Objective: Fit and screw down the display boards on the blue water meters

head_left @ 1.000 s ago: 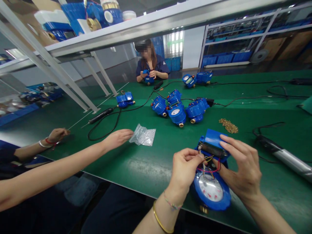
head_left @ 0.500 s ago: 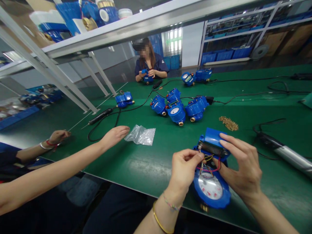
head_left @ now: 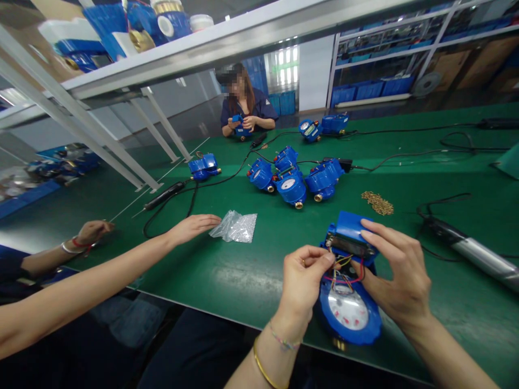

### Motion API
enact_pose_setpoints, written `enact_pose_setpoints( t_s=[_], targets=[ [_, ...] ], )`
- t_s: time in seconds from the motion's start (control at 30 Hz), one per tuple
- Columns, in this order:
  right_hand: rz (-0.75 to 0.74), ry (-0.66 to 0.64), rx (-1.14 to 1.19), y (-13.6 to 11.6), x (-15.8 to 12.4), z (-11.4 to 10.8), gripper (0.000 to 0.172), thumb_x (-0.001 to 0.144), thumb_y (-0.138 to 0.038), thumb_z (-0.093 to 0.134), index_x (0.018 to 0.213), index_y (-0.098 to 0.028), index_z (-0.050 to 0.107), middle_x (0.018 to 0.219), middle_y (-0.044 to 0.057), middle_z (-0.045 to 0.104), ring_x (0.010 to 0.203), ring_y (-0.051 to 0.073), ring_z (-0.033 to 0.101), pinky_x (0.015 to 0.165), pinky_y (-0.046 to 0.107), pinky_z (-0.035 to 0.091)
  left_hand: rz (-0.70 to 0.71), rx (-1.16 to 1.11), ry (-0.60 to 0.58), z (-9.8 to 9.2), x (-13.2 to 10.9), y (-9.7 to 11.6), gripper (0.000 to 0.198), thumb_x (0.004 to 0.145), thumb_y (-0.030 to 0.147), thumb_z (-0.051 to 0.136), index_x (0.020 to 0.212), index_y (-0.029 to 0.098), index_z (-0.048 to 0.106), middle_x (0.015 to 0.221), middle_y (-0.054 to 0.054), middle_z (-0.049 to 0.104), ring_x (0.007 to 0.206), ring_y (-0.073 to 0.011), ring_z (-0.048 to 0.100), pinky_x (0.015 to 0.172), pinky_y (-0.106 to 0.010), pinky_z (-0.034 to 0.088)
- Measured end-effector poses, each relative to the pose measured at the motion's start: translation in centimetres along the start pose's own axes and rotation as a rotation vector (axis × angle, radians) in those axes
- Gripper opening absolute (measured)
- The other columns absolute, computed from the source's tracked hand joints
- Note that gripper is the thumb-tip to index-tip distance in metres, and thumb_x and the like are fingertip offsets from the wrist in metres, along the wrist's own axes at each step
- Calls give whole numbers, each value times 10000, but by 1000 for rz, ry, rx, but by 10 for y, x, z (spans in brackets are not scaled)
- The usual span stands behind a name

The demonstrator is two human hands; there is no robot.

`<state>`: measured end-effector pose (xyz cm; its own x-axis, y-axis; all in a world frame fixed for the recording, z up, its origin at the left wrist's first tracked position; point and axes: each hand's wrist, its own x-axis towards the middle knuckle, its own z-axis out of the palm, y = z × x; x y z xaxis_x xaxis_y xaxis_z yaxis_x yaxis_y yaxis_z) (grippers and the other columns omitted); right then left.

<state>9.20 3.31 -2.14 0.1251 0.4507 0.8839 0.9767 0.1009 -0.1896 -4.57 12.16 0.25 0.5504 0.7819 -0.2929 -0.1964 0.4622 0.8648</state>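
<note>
A blue meter (head_left: 349,310) with a round clear dial lies near the table's front edge, its coloured wires exposed. My right hand (head_left: 399,265) grips the raised blue cover (head_left: 349,226) of this meter, fingers on top and thumb beneath. At the wires (head_left: 344,265), my left hand (head_left: 302,275) pinches with thumb and forefinger just below the cover's left end. A yellow bangle and a thin braided band are on my left wrist.
Several blue meters (head_left: 291,186) stand mid-table. Small brass screws (head_left: 378,203) lie in a pile, left of a power screwdriver (head_left: 478,254). A co-worker's hand (head_left: 197,226) reaches to a plastic bag (head_left: 239,227). Another person (head_left: 247,105) sits opposite, holding a meter. A shelf (head_left: 170,51) overhangs the left.
The co-worker's hand has moved right to the plastic bag's edge. My hands stay on the meter and its cover, nearly unchanged. The whole view has shifted slightly.
</note>
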Motion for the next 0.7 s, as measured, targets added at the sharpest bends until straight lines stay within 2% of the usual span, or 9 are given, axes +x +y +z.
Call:
enact_pose_setpoints(
  t_s=[0.2,0.5,0.7],
  targets=[
    [10,-4,7,-1,1,1,566,823,-73,717,1359,-167,562,1258,185,662,1138,330,618,937,477,502,29,47,-12,0,2,0,128,638,216,836,654,132,741,609,-27,717,569,-113,640,630,-219,489],
    [14,21,5,-2,3,3,506,804,-59,729,1286,-136,594,1217,200,679,1116,330,634,931,466,505,12,63,33,-2,2,-2,95,648,173,818,701,122,758,617,-37,736,569,-108,645,629,-206,479],
    [80,29,50,-3,0,4,478,810,-95,739,1268,-113,602,1213,203,678,1116,319,645,936,452,504,31,92,57,-2,3,-4,75,672,164,797,724,118,768,632,-51,748,583,-124,652,631,-221,475]
  ],
)
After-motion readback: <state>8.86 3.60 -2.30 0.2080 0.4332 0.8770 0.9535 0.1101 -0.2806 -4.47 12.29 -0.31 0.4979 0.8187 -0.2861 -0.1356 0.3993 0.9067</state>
